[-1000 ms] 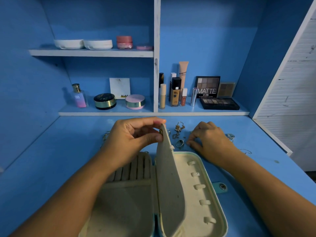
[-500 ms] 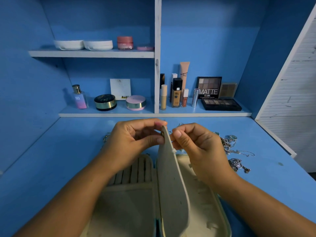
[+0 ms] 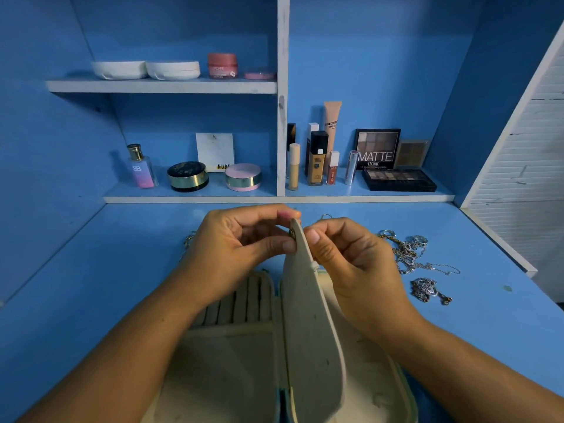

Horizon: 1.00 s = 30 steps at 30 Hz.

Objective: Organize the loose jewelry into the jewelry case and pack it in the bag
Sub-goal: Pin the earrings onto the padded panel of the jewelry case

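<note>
Desk space [image 3: 91, 285] is mostly taken up by the jewelry case [image 3: 232, 370], lying open across the bottom middle of the frame, cream padded fabric, so I'd guess it's light and a bit squishy, best lifted by its rim rather than the lining. Standing up from its spine is the flap [image 3: 308, 315], thin and only semi-stiff by the look of it, the kind of panel that bows if you push one side without backing the other. Both forearms come in from the bottom corners and meet at the flap's top edge, dead centre of the frame. The left hand [image 3: 241, 248] pinches that top edge between thumb and forefinger, other fingers curled loosely. The right hand [image 3: 351, 264] is curled with thumb and forefinger pressed together right against the flap's other face; what's in that pinch, if anything, is hidden, so I can't tell. Loose chains [image 3: 409, 254] sit in a tangle at centre right on the desk, well apart from the case, limp and snaggy, probably best lifted one at a time from a clasp. Smallest bit is the stud [image 3: 292, 232] at the flap's tip by the left thumb, tiny, slick-looking, easy to drop
</note>
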### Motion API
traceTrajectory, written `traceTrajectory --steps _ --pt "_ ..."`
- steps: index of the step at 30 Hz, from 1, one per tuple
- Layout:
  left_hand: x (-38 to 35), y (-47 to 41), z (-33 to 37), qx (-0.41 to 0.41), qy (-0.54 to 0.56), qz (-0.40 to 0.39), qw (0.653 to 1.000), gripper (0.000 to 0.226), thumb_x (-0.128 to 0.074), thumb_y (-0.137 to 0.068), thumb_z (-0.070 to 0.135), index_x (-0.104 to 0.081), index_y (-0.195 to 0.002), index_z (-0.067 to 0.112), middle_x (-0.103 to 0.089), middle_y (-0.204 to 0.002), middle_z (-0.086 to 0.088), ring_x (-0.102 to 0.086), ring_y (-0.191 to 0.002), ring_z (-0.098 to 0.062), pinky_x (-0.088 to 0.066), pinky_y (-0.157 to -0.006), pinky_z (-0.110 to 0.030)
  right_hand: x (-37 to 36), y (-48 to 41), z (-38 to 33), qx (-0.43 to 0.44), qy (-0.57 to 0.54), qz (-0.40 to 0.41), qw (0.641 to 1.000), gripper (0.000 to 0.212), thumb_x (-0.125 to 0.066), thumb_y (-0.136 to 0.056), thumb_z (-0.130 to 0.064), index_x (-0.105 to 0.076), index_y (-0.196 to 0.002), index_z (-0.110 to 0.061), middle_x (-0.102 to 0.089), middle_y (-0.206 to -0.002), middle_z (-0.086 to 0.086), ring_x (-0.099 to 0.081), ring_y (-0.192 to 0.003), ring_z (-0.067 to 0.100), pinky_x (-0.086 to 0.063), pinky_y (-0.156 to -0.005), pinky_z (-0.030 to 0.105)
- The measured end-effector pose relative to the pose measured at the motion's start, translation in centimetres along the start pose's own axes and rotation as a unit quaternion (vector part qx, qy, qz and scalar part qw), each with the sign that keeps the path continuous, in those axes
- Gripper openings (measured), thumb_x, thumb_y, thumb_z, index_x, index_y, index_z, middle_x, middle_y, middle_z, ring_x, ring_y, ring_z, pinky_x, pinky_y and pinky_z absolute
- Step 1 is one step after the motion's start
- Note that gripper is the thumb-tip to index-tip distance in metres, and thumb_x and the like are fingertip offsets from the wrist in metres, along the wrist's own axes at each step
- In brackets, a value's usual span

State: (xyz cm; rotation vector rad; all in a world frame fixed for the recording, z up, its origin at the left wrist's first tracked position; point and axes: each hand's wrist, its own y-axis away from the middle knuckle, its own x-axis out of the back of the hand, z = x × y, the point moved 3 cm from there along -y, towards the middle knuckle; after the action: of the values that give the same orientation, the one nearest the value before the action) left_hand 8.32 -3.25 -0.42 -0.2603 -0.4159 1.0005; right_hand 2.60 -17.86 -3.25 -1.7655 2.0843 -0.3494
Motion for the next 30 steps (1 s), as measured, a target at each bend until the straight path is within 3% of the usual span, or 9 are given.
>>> traceTrajectory --steps 9,15,20,25,30 --pt "-0.04 -0.06 -0.14 -0.004 0.002 0.000 1.000 0.030 -0.070 -0.069 0.016 -0.069 -0.097 0.025 -0.076 -0.092 0.010 -0.073 -0.087 -0.008 -0.054 -0.076 -0.016 -0.15 -0.07 -0.06 0.024 0.033 0.003 0.999 0.015 -0.061 -0.080 -0.018 -0.069 -0.088 -0.007 -0.072 -0.079 -0.001 -0.066 -0.073 0.007 -0.050 -0.068 0.014" --pt "0.15 -0.06 -0.21 -0.003 0.011 0.001 1.000 0.030 -0.069 -0.068 0.015 -0.069 -0.097 0.023 -0.076 -0.090 0.010 -0.073 -0.087 -0.008 -0.055 -0.076 -0.016 0.10 -0.14 -0.49 0.039 0.022 -0.042 0.998 0.015 -0.059 -0.084 -0.006 -0.064 -0.098 -0.004 -0.073 -0.085 -0.004 -0.069 -0.079 0.007 -0.051 -0.071 0.014" --pt "0.12 -0.08 -0.37 -0.008 0.008 0.003 1.000 0.031 -0.070 -0.068 0.018 -0.071 -0.097 0.030 -0.076 -0.092 0.010 -0.073 -0.089 -0.009 -0.055 -0.078 -0.018 0.23 -0.48 -0.51 0.088 0.141 -0.048 0.985 0.006 -0.063 -0.086 -0.012 -0.063 -0.092 -0.013 -0.069 -0.078 -0.013 -0.066 -0.072 0.001 -0.049 -0.068 0.011" --pt "0.13 -0.03 -0.50 -0.008 0.010 0.004 1.000 0.032 -0.070 -0.069 0.018 -0.073 -0.098 0.031 -0.076 -0.092 0.010 -0.072 -0.090 -0.009 -0.055 -0.079 -0.018 -0.11 -0.75 -0.78 0.176 0.286 -0.038 0.941 0.008 -0.057 -0.089 -0.023 -0.061 -0.096 -0.023 -0.060 -0.083 -0.023 -0.063 -0.078 -0.001 -0.048 -0.071 0.011" --pt "0.08 -0.04 -0.29 -0.006 0.012 0.002 1.000 0.029 -0.069 -0.069 0.016 -0.068 -0.097 0.024 -0.076 -0.091 0.011 -0.073 -0.089 -0.009 -0.055 -0.078 -0.017 0.42 -0.45 -0.60 0.156 0.230 -0.056 0.959 0.009 -0.060 -0.092 -0.014 -0.061 -0.100 -0.015 -0.067 -0.088 -0.013 -0.067 -0.081 0.001 -0.051 -0.070 0.013"
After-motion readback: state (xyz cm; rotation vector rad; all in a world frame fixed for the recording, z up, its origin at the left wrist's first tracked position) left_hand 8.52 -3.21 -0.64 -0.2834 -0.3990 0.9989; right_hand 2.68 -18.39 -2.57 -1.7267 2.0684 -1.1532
